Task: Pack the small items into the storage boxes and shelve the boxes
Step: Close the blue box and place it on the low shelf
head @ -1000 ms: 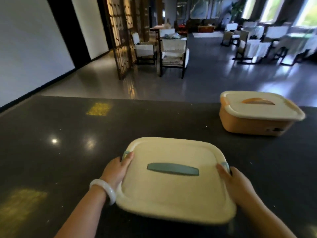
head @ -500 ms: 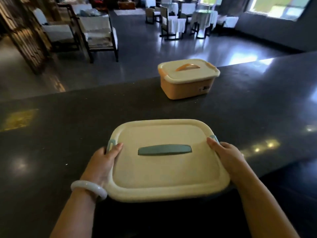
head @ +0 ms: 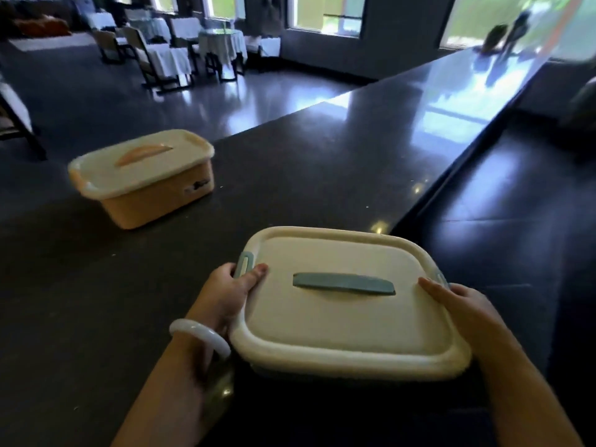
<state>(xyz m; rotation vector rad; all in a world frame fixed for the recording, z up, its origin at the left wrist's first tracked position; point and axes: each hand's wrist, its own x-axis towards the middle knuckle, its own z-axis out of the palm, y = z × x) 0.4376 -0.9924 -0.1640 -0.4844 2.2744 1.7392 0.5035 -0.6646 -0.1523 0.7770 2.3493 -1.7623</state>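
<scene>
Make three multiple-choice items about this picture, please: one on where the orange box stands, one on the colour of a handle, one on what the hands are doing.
1. Where does the orange box stand?
A. on the dark counter
B. on a chair
C. on the floor

2. What colour is the handle on the lid of the near box?
A. red
B. grey-blue
C. black

3. What are the left hand and the right hand doing?
A. hanging idle
B. lifting the lid off
C. gripping the near box at its two sides

Answers: 1 A, it sits on the counter top. 2 B, the bar is grey-blue. 3 C, thumbs lie on the closed lid.
</scene>
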